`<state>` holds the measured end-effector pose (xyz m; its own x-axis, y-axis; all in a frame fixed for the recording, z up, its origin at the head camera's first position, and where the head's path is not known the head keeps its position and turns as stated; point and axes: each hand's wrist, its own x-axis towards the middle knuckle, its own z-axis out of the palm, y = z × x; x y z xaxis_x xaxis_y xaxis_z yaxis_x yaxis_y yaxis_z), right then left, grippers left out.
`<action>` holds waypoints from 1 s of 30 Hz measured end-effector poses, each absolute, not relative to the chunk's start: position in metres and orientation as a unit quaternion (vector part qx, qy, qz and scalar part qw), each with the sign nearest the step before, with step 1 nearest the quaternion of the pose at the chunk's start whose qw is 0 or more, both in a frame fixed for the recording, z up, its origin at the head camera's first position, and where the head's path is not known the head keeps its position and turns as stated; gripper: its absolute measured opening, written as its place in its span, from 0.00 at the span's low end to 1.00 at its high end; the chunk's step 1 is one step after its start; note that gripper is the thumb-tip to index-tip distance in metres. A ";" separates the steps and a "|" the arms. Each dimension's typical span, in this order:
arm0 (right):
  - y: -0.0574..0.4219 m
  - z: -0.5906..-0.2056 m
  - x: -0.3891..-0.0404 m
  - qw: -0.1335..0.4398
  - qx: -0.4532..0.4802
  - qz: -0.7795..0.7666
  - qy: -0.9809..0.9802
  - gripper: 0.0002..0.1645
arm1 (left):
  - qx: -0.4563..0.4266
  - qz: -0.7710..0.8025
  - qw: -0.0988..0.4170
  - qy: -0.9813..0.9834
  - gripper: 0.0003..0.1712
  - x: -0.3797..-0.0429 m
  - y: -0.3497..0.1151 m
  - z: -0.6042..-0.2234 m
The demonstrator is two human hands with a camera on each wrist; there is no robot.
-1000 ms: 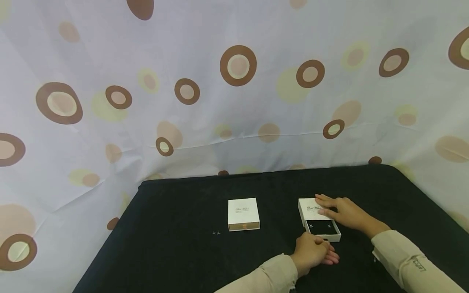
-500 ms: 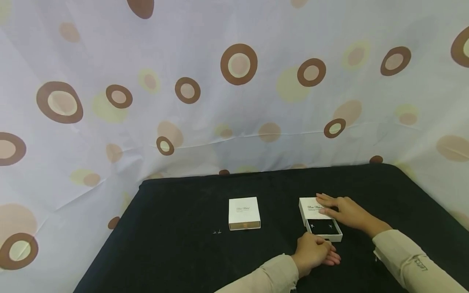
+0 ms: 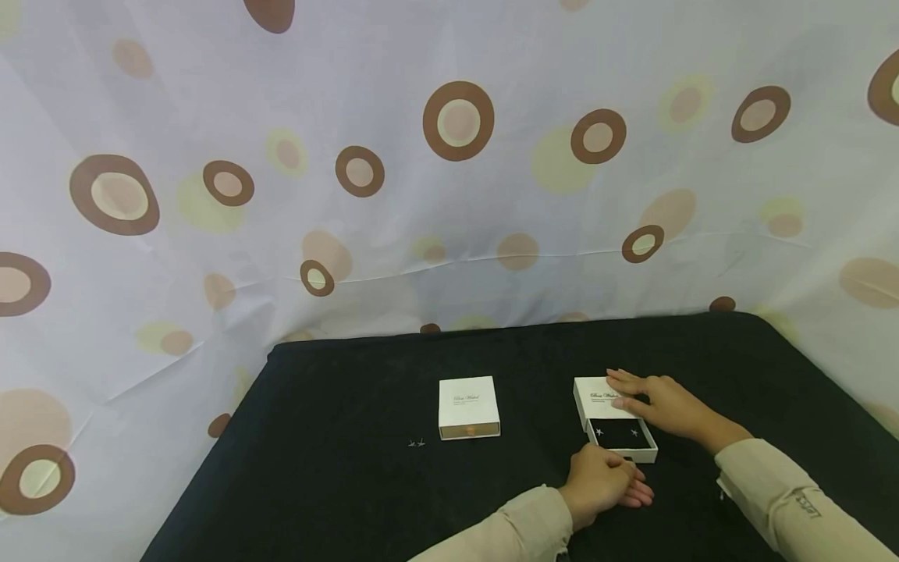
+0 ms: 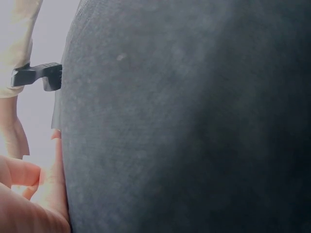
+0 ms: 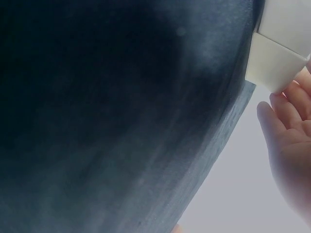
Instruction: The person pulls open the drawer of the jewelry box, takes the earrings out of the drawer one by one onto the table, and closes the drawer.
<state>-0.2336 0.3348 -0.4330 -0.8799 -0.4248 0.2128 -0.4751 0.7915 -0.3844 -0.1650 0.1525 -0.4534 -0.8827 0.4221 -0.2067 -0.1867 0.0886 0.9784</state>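
Running near to far, the box point(image 3: 591, 396) points its drawer point(image 3: 642, 455) nearward, left hand point(image 3: 602, 478) pinching it, right hand point(image 3: 667, 403) straight-fingered atop.

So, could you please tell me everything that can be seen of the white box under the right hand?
The white gift box looks like cardboard: a sleeve with dark script lettering on top and a drawer standing partly open toward the person. Inside the drawer, a black insert carries two small star-shaped pieces. The box lies flat on the black cloth, at the person's right. The right hand rests on the sleeve; the left hand is at the drawer's front, its exact contact hidden.
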 end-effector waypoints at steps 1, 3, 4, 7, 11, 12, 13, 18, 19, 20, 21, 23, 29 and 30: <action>0.335 -0.433 -0.234 0.058 0.237 0.218 -0.945 0.28 | 0.084 0.670 0.228 0.701 0.11 -0.165 0.153 -0.454; 0.335 -0.433 -0.233 0.058 0.237 0.217 -0.945 0.28 | 0.085 0.670 0.228 0.701 0.11 -0.165 0.153 -0.454; 0.335 -0.433 -0.233 0.058 0.236 0.216 -0.946 0.28 | 0.084 0.670 0.228 0.701 0.11 -0.165 0.153 -0.454; 0.336 -0.434 -0.234 0.059 0.236 0.213 -0.946 0.28 | 0.083 0.669 0.227 0.703 0.11 -0.165 0.154 -0.454; 0.337 -0.436 -0.235 0.059 0.235 0.212 -0.947 0.28 | 0.078 0.671 0.230 0.701 0.11 -0.165 0.155 -0.456; 0.337 -0.436 -0.235 0.059 0.235 0.212 -0.947 0.28 | 0.076 0.672 0.230 0.700 0.11 -0.165 0.155 -0.457; 0.338 -0.437 -0.235 0.059 0.235 0.212 -0.947 0.28 | 0.073 0.673 0.230 0.699 0.11 -0.164 0.155 -0.457; 0.337 -0.436 -0.235 0.058 0.235 0.216 -0.946 0.28 | 0.062 0.672 0.228 0.701 0.09 -0.162 0.154 -0.456; 0.337 -0.436 -0.235 0.057 0.234 0.217 -0.946 0.28 | 0.061 0.672 0.229 0.702 0.08 -0.161 0.154 -0.455; 0.337 -0.436 -0.235 0.057 0.235 0.217 -0.946 0.28 | 0.060 0.670 0.231 0.703 0.07 -0.161 0.154 -0.453; 0.337 -0.436 -0.235 0.057 0.235 0.217 -0.946 0.28 | 0.059 0.668 0.234 0.704 0.07 -0.161 0.153 -0.452; 0.337 -0.436 -0.236 0.057 0.237 0.216 -0.945 0.29 | 0.062 0.662 0.243 0.706 0.06 -0.160 0.151 -0.450; 0.338 -0.436 -0.236 0.055 0.244 0.218 -0.944 0.29 | 0.115 0.630 0.288 0.712 0.05 -0.160 0.139 -0.447; 0.338 -0.436 -0.236 0.055 0.244 0.219 -0.943 0.29 | 0.132 0.617 0.288 0.720 0.05 -0.161 0.136 -0.446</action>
<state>-0.2363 0.3376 -0.4356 -0.8748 -0.4364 0.2102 -0.4844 0.7853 -0.3856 -0.1606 0.1361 -0.4463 -0.7995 0.5451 -0.2525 -0.1660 0.2035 0.9649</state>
